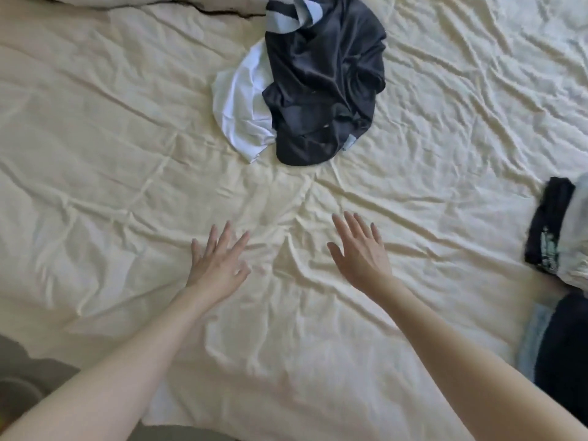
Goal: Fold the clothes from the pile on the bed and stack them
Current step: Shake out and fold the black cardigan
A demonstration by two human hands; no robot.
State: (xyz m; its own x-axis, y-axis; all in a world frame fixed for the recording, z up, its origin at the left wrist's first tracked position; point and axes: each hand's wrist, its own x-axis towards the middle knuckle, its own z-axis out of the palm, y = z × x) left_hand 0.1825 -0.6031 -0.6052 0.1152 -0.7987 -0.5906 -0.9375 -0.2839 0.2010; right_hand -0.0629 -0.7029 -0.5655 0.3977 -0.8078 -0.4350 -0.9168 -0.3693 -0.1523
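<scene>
Left hand (219,265) and right hand (362,253) reach over a wrinkled cream bed (127,154), fingers spread, holding nothing; a crumpled clothes pile (321,81) lies beyond them

The pile of clothes (318,81) lies crumpled at the far middle of the bed (127,154), on its wrinkled cream sheet. A dark navy garment (327,90) with pale blue trim sits bunched on top, and a white garment (241,103) shows from under its left side. At the right edge lie folded clothes (553,224), dark and pale, with another dark folded piece (563,351) nearer.
</scene>
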